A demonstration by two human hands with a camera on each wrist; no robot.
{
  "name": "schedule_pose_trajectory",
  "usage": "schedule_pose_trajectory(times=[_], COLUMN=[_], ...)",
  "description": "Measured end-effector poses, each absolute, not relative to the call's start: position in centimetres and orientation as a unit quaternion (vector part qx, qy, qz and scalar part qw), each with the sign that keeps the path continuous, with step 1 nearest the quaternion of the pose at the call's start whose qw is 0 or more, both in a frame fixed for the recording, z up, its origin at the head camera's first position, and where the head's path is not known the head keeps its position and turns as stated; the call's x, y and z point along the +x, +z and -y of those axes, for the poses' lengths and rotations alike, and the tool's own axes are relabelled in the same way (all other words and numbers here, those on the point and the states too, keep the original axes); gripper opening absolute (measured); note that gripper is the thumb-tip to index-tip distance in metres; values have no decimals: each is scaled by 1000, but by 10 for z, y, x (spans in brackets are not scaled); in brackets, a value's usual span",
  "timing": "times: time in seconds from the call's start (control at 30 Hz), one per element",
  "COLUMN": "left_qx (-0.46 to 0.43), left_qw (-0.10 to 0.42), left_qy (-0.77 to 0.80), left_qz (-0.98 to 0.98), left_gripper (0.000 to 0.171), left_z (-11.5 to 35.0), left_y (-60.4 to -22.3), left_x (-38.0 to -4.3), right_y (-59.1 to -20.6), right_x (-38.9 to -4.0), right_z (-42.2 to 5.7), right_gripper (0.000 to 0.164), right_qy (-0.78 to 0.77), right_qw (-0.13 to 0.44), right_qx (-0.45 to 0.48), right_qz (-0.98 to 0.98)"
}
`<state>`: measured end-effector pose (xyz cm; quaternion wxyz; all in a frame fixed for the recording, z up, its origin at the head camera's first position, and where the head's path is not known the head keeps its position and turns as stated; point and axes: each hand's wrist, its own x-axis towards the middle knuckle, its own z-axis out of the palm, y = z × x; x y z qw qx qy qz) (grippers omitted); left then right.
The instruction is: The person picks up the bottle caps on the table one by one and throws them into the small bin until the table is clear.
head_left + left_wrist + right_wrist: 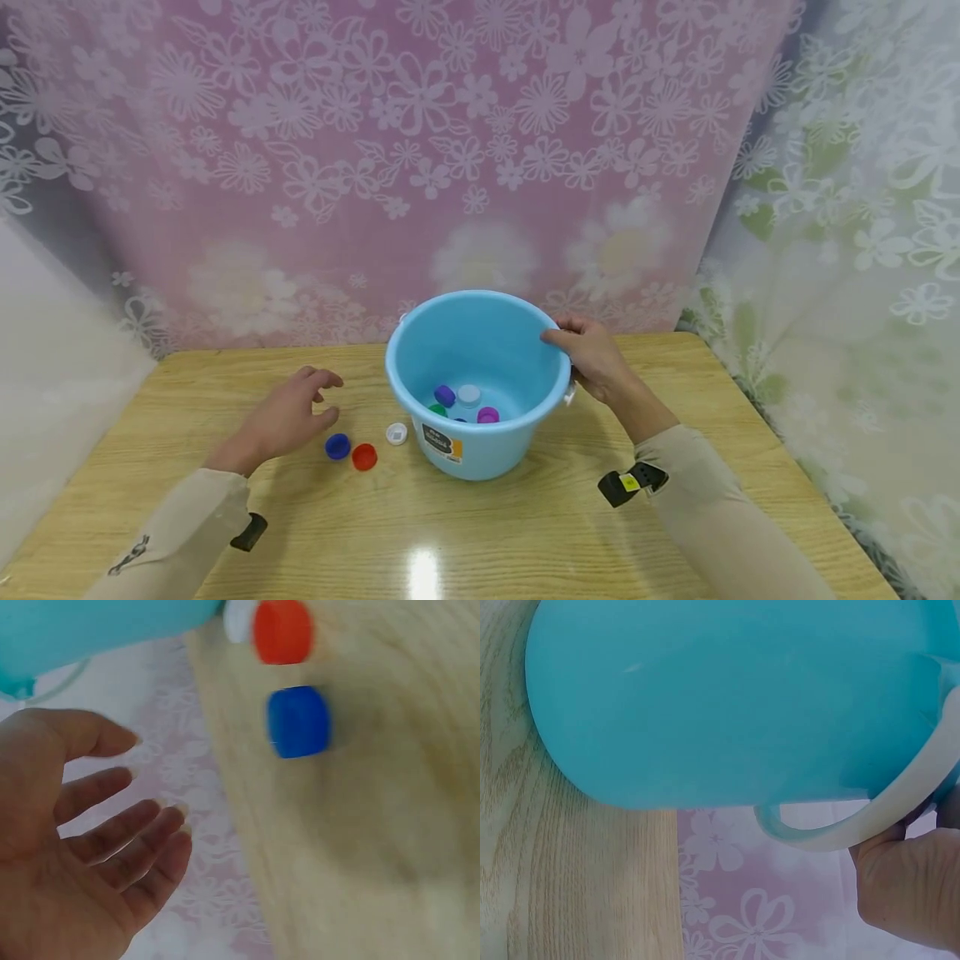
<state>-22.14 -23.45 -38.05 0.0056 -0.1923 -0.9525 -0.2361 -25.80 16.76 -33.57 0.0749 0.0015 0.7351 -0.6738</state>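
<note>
A light blue bucket [477, 454] stands upright on the table, with several bottle caps on its floor, among them a purple cap [445, 396], a white cap [468, 395] and a magenta cap [488, 415]. My right hand [592, 354] grips the bucket's right rim, thumb on the inner side. Beside the bucket's left side lie a white cap [397, 433], a red cap [364, 457] and a blue cap [338, 447]. My left hand [292, 412] hovers left of the blue cap, fingers loosely bent and holding nothing; the left wrist view shows a gap between thumb and fingers.
The wooden table [525, 542] reaches back to a pink floral curtain [480, 167]. Another flowered curtain [862, 250] hangs along the right side. A white bucket handle [900, 802] curves outside the bucket near my right hand.
</note>
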Motion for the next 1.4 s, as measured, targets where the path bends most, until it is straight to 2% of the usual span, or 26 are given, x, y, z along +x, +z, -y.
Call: schedule_pose_trajectory(times=[0.17,0.3,0.57,0.73,0.87,1.23,1.4], left_qx=[-194,-202,-222,-213,-206,-189,-192], left_qw=[-62,-85,-60,-47,-36,-16,-6], left_qy=[-232,-219,-193,-197,-211,-206,-190], left_qz=[951,951,954,956,955,960,963], left_gripper=[37,38,39,31,26,25,20], left_z=[235,233,231,229,228,231,228], left_y=[-398,-410,-425,-427,-428,-435,-435], left_x=[-218,-215,-209,-207,-205,-203,-199], right_y=[-333,-332,-332,-332,-333,-336,-335], right_x=[-257,-256,-257,-258,-258,-256,-257], right_z=[-168,-168,-168,-167,-167,-168,-168], right_gripper=[32,26,24,23,28,35,33], right_qy=[-671,-673,-674,-673,-672,-674,-668], right_qw=[66,66,71,71,72,77,74], right_qx=[-4,-4,-2,-2,-1,-3,4], right_qz=[-738,-737,-735,-736,-737,-735,-740])
